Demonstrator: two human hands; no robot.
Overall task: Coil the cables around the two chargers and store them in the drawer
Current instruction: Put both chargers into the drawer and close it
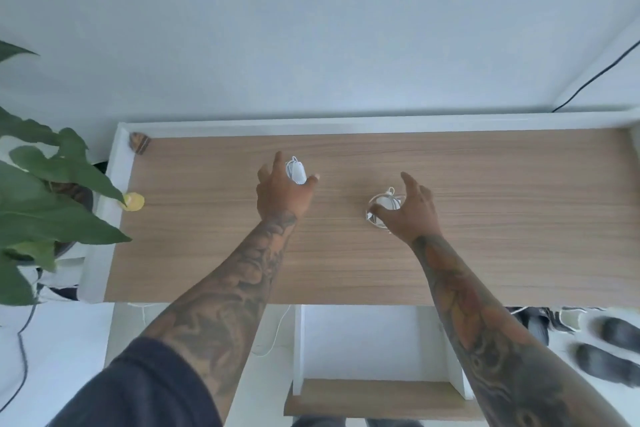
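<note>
Two white chargers lie on your wooden desk top point(485, 218), each with its cable wound around it. The left charger point(296, 173) sits toward the back of the desk, left of centre; the right charger point(384, 203) lies nearer you and to the right, well apart from the first, with looser loops of cable around it.

Your left hand point(282, 192) is over the left charger, fingers spread, thumb tip at the charger's right side; whether the fingers actually press it you cannot tell from this view. Your right hand point(414, 215) is spread around the right charger, thumb touching its near left edge, index finger arched past its far side.

The open drawer point(377, 392) stands below the desk's front edge, between your forearms.

A leafy plant point(52, 191) stands off the left end of the desk, a small yellow object point(134, 202) by the left edge, and dark shoes point(606, 347) on the floor at right.
</note>
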